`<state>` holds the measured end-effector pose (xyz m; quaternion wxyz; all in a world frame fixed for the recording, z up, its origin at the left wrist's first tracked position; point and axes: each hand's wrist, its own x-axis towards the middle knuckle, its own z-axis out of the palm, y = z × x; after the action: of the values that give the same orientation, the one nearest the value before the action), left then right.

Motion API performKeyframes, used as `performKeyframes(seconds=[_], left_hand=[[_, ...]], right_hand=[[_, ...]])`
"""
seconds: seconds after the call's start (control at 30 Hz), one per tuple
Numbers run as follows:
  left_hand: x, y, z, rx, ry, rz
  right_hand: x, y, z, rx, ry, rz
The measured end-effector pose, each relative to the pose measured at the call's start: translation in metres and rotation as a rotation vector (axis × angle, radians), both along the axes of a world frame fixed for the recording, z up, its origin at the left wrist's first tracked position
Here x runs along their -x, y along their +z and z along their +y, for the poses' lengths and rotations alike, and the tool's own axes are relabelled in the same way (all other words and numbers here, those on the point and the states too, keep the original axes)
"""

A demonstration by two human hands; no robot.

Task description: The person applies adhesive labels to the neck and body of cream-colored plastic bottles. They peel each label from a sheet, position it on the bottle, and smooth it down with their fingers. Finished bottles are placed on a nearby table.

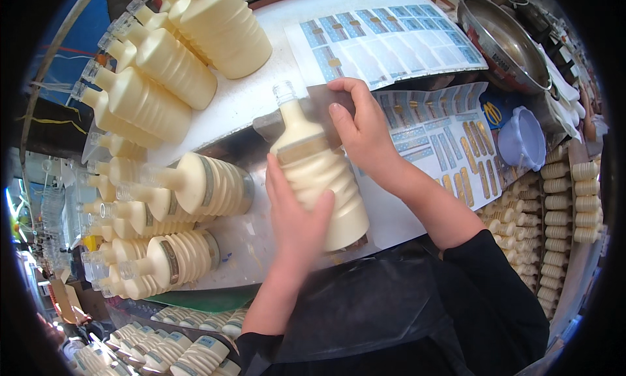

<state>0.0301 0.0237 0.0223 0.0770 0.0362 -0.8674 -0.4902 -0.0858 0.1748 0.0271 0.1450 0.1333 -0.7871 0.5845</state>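
Note:
A cream-coloured bottle (pixel 323 180) with spiral ridges and a clear threaded neck lies tilted in front of me. A tan band-like label (pixel 303 150) runs across its shoulder. My left hand (pixel 297 213) grips the bottle's lower body, fingers along its left side and thumb over the front. To the right of the neck, my right hand (pixel 357 118) pinches a thin, flat brown piece (pixel 324 112) between thumb and fingers; its exact kind does not show. A grey block-like item (pixel 267 124) sits just left of the bottle's neck.
Plain cream bottles (pixel 166 57) stand at the far left; labelled ones (pixel 212 187) stand nearer. Sheets of blue labels (pixel 385 40) and gold-and-blue labels (pixel 437 141) lie to the right. Beyond are a metal pan (pixel 499 34) and a lilac bucket (pixel 521 138). More bottles (pixel 554 232) fill racks at right.

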Motion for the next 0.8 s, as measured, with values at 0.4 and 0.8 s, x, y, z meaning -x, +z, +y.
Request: performKeyframes(seconds=[0.4,0.8], left_hand=[[0.000,0.015,0.010,0.005,0.026,-0.075],[0.003,0.008,0.006,0.158,-0.039,0.030]], right_hand=[[-0.009,0.032,-0.092,-0.783,-0.031,0.441],[-0.003,-0.006,0.001,-0.177,-0.075,0.213]])
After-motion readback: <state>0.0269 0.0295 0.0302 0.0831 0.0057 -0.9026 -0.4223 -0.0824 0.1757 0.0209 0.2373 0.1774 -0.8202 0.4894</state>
